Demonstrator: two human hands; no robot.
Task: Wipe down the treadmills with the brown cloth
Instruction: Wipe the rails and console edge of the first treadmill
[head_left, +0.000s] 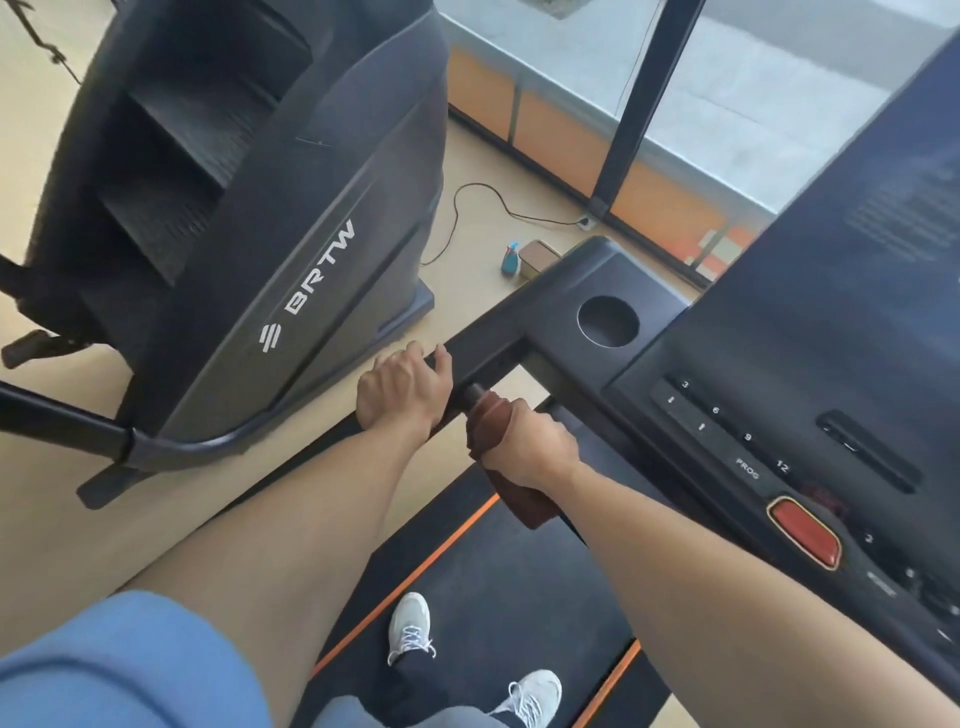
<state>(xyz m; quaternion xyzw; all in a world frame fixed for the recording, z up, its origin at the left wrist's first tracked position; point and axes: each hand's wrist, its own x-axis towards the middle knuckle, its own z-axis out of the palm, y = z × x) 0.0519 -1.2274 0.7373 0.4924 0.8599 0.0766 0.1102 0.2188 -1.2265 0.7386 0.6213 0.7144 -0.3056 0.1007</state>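
Note:
I stand on a black treadmill whose belt (498, 582) has orange side stripes. Its console (779, 395) with number keys, a round cup holder (608, 320) and a red stop button (804, 531) fills the right side. My left hand (405, 387) grips the treadmill's left handrail (488, 338). My right hand (530, 441) is closed on the brown cloth (519, 499), which is wrapped around the short inner handle just right of the rail. The cloth's loose end hangs below my wrist.
A large black stair-climber machine (249, 218) stands close on the left on the beige floor. A blue spray bottle (511, 258) and a small brown box (537, 258) sit on the floor ahead, near a power cable (483, 192). Windows run along the far wall.

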